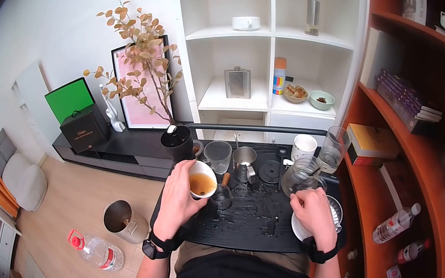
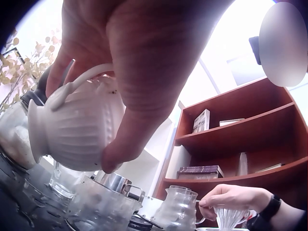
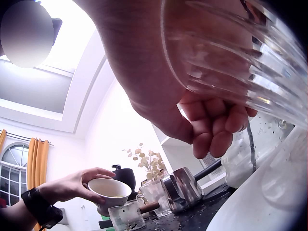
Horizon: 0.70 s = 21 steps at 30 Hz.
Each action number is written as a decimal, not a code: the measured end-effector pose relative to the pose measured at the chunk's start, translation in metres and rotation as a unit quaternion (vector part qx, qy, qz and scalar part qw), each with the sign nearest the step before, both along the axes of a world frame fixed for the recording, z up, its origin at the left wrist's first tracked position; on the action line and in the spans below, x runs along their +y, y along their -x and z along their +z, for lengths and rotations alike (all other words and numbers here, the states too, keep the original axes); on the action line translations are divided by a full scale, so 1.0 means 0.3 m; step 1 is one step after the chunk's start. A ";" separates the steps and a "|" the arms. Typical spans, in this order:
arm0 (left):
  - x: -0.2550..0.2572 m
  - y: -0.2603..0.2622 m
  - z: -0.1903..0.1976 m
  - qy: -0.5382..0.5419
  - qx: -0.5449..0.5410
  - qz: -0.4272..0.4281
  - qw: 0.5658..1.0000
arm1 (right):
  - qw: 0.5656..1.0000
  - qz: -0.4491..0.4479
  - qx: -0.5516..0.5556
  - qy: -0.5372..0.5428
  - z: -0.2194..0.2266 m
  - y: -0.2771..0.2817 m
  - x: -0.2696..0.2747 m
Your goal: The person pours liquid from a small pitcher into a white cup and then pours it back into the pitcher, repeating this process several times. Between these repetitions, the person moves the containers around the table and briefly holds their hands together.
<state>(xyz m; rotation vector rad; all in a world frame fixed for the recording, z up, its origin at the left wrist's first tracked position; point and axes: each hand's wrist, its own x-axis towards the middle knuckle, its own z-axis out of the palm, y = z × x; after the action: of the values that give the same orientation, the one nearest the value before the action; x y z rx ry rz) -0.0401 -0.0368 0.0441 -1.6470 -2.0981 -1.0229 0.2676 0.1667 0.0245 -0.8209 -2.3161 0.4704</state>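
Observation:
A white fluted cup (image 1: 202, 182) with amber liquid inside is held tilted by the left hand (image 1: 178, 193). In the left wrist view the cup (image 2: 79, 125) shows its handle side, with the thumb pressed on its wall. The right hand (image 1: 315, 212) has its fingers curled at the handle of a clear glass carafe (image 1: 299, 177). That carafe (image 2: 179, 211) stands upright beside the same hand (image 2: 238, 198) in the left wrist view. A ribbed clear glass dripper (image 1: 334, 212) sits on a white saucer (image 1: 299, 230) next to the right wrist.
The wet black tray (image 1: 255, 226) also holds a steel pitcher (image 1: 243, 160), a clear glass cup (image 1: 217, 155), a small wooden-handled pot (image 1: 222, 197), a white cup (image 1: 304, 145) and a tall glass (image 1: 333, 151). A dark canister (image 1: 176, 142) stands beyond the left hand; shelves rise behind and right.

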 end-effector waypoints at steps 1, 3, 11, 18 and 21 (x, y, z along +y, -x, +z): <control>0.001 0.001 -0.002 0.002 0.004 0.000 1.000 | 1.000 0.001 0.001 -0.002 -0.002 0.000 0.001; 0.004 -0.001 -0.006 0.008 0.013 0.005 1.000 | 1.000 0.000 0.000 -0.001 0.005 0.000 -0.003; 0.005 -0.009 -0.010 0.024 0.030 0.008 0.999 | 1.000 0.000 0.001 0.000 0.003 -0.001 -0.002; 0.005 -0.009 -0.012 0.036 0.060 0.008 0.998 | 1.000 0.000 0.001 0.001 0.006 -0.001 -0.004; 0.000 -0.016 -0.002 0.042 0.074 0.007 0.996 | 1.000 -0.001 -0.001 0.001 0.005 -0.002 -0.004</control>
<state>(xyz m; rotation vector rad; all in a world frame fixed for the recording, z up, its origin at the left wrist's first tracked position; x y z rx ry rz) -0.0353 -0.0369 0.0437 -1.6905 -2.0779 -0.7919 0.2681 0.1655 0.0261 -0.8245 -2.3172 0.4725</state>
